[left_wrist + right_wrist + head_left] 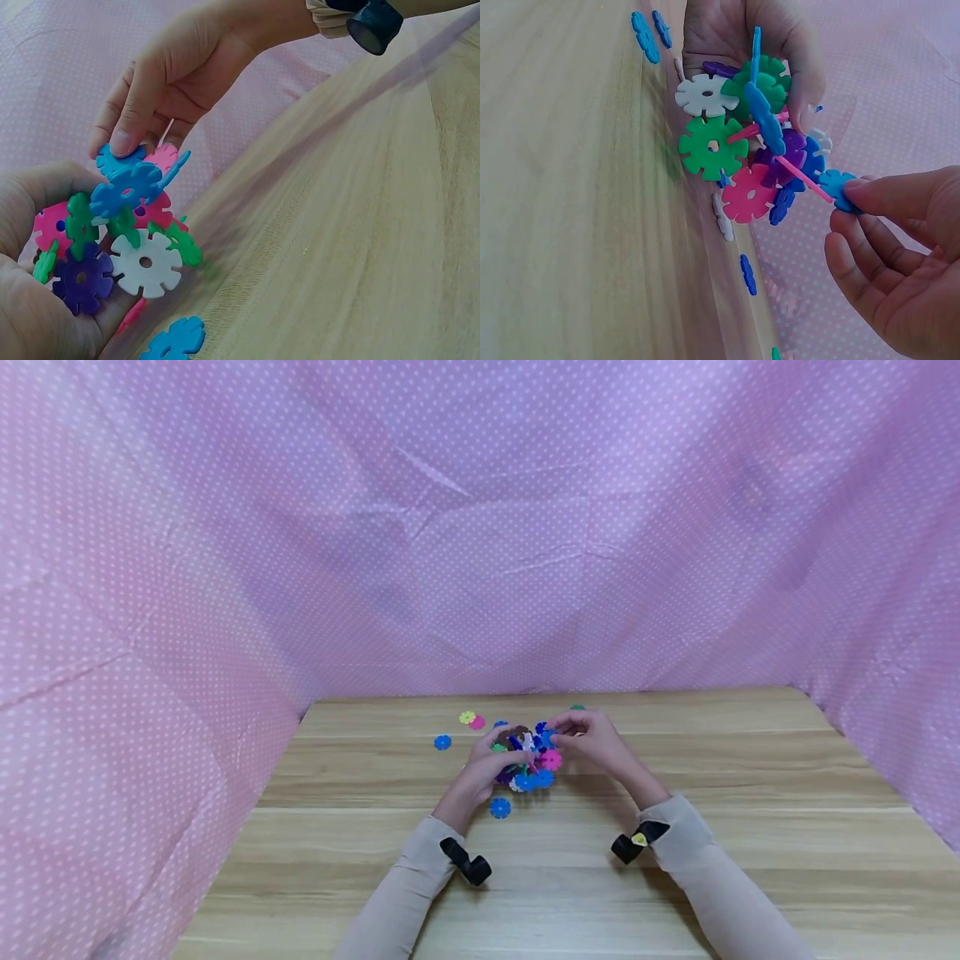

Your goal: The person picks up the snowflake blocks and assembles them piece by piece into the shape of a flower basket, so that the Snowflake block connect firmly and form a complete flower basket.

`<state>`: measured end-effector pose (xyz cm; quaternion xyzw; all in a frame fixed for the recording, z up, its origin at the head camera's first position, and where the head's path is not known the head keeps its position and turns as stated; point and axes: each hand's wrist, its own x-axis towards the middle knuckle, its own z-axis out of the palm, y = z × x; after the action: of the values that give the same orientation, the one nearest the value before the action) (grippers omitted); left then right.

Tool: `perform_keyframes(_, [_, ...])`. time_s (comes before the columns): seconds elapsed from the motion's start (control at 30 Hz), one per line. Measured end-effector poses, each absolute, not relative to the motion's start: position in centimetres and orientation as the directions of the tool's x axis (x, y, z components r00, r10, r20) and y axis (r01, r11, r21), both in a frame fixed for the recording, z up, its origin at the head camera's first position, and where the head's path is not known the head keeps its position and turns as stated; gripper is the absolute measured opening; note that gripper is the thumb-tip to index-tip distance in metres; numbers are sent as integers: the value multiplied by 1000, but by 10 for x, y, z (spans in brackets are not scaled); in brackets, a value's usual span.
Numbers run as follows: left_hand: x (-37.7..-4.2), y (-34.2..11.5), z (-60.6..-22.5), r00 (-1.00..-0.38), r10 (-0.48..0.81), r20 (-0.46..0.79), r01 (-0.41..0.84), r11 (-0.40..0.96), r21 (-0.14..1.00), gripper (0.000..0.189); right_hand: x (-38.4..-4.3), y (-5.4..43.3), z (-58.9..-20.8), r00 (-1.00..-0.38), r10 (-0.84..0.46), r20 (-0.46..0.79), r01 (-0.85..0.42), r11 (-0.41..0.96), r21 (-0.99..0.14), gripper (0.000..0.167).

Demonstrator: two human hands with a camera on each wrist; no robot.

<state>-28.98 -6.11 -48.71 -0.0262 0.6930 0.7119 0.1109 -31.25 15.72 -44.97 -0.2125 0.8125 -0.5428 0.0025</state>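
Note:
My left hand [480,770] grips a ball-like cluster of interlocked plastic snowflake discs above the table. A white disc [146,262], a purple disc [83,277] and a green disc [713,147] are among its several pieces. Coming from the other side, my right hand [907,259] pinches a light blue snowflake disc [835,189] between thumb and fingers. That disc touches the edge of a pink disc [805,178] sticking out of the cluster; whether their slots are joined I cannot tell. My left palm and fingers hide part of the cluster.
Loose discs lie on the wooden table [315,860]: a blue disc [442,742] at left, a yellow disc [468,717] touching a pink disc [477,723], a nearer blue disc [500,808], and a green disc [577,707] behind my right hand. A pink dotted cloth [480,568] surrounds the table.

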Motion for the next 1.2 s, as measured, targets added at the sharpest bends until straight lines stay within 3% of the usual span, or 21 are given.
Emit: perform_keyframes(1.2, [-289, -61, -487, -966, 142, -215, -214, 20, 977, 62, -304, 148, -451, -922, -310, 232, -341, 367, -865, 16])
